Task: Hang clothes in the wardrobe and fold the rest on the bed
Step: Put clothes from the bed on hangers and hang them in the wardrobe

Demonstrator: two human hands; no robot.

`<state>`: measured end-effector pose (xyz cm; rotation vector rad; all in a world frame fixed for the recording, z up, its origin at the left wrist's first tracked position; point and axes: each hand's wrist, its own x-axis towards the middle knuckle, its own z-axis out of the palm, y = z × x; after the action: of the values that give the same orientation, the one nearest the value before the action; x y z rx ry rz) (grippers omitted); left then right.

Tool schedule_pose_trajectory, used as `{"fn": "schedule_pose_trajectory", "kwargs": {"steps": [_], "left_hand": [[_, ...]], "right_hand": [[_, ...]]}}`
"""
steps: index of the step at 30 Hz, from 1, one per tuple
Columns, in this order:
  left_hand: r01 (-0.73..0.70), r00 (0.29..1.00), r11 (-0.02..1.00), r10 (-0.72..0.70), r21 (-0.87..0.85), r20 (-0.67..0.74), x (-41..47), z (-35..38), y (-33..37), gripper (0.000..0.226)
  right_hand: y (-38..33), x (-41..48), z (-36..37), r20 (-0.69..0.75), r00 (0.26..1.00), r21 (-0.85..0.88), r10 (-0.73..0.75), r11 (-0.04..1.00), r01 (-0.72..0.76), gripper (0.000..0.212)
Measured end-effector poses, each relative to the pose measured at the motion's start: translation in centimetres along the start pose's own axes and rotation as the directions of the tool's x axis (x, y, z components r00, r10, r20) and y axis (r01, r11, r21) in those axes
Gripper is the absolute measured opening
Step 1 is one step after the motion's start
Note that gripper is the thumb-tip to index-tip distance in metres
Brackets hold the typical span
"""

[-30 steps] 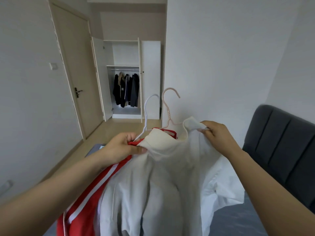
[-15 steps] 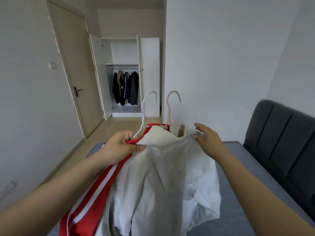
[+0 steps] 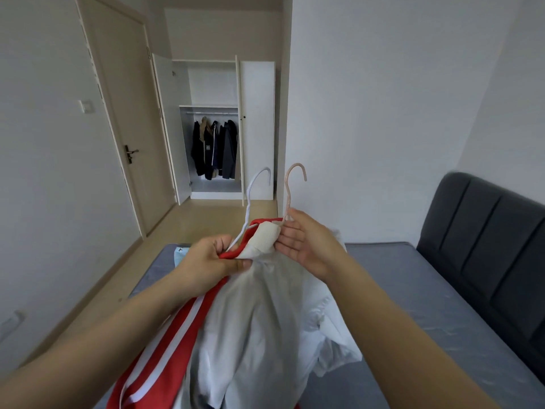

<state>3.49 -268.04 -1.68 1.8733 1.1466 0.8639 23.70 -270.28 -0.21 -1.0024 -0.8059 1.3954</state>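
Note:
My left hand (image 3: 211, 262) grips a bundle of clothes at its top: a red garment with white stripes (image 3: 177, 326) and a pale grey-white garment (image 3: 253, 329) with a cream collar (image 3: 265, 239). Two hangers stick up from the bundle, a white hanger (image 3: 256, 190) and a pink hanger (image 3: 290, 187). My right hand (image 3: 309, 246) is beside the collar with its palm turned toward me and fingers spread, fingertips by the pink hanger's stem. The open wardrobe (image 3: 256, 128) stands at the far end of the room with several dark clothes (image 3: 213, 149) on its rail.
The bed (image 3: 413, 290) with a grey mattress lies below and to the right, with a dark padded headboard (image 3: 486, 246) at the right. A closed door (image 3: 124, 113) is left of the wardrobe. Wooden floor (image 3: 188, 222) runs between bed and wardrobe. A light blue item (image 3: 180, 252) lies on the bed's far corner.
My right hand let go of the garment's collar edge and turned palm-up beside the pink hanger's stem. The collar has bunched up. The left hand kept its grip.

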Motion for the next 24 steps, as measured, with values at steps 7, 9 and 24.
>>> {"fn": "schedule_pose_trajectory", "kwargs": {"steps": [7,9,24], "left_hand": [[0.044,0.998,0.995,-0.040,-0.090,0.045,-1.8,0.4,0.3,0.035],[0.068,0.997,0.990,-0.062,-0.124,0.049,-2.7,0.8,0.7,0.046],[0.253,0.882,0.953,-0.297,-0.163,-0.366,-10.8,3.5,1.7,0.052]], "right_hand": [[0.0,-0.5,1.2,-0.050,0.997,0.033,0.052,0.998,-0.050,0.023],[-0.4,-0.8,0.6,-0.059,0.997,-0.006,0.053,0.999,-0.053,0.020],[1.0,-4.7,-3.0,0.001,0.989,-0.499,-0.150,0.857,0.131,0.024]]}}
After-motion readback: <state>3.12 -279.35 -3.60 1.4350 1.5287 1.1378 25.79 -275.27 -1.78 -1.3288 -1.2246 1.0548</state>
